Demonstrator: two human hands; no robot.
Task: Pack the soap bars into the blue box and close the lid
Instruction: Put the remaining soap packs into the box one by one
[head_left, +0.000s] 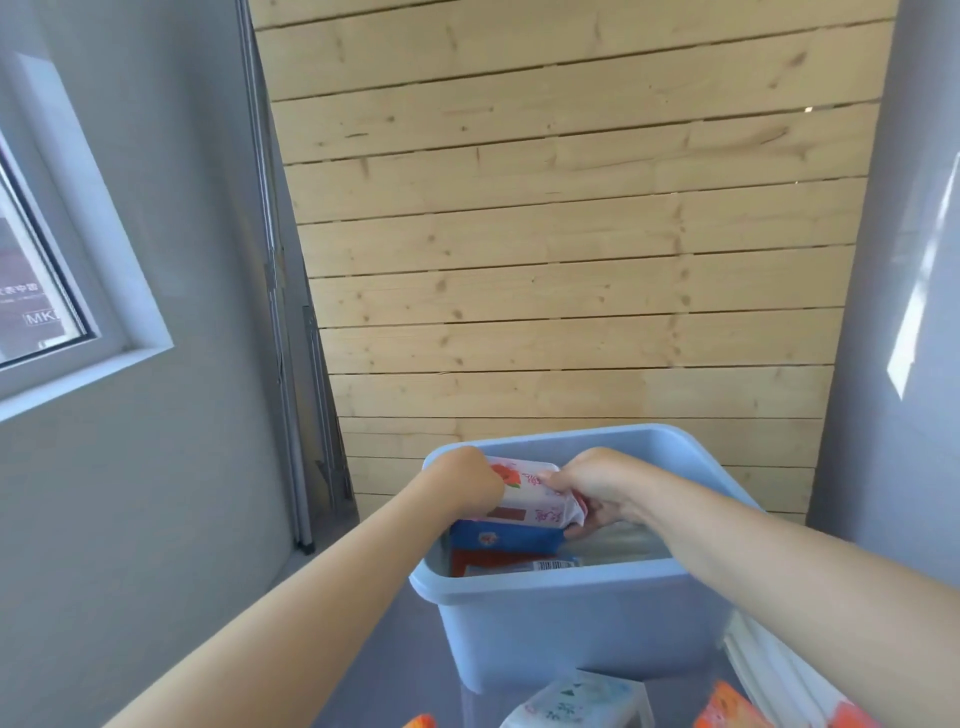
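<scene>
Soap bars in wrappers lie along the bottom edge of the frame on the grey tabletop (405, 675): one pale green-and-white soap bar (574, 699) at bottom centre, and orange-wrapped bars partly cut off, one orange corner (420, 721) at bottom left of centre and two orange pieces (727, 709) at bottom right. White slatted material (769, 660) runs just beside the box at lower right; what it is I cannot tell.

Behind them, in the lower centre, stands the blue box (571, 623), open-topped. Inside, at least two packs show: a blue-wrapped soap bar (506, 538) and, beneath it, a red-and-white pack (514, 564) with a barcode.

Both bare forearms reach forward from the lower corners into the box. One white soap bar with red flower print (524, 491) is held above the blue one; the left hand (465, 486) grips its left end with curled fingers, and the right hand (597, 486) pinches its right end, fingers curled round the wrapper.

A plank wall (571, 234) fills the background, with one window (47, 291) at upper left.
</scene>
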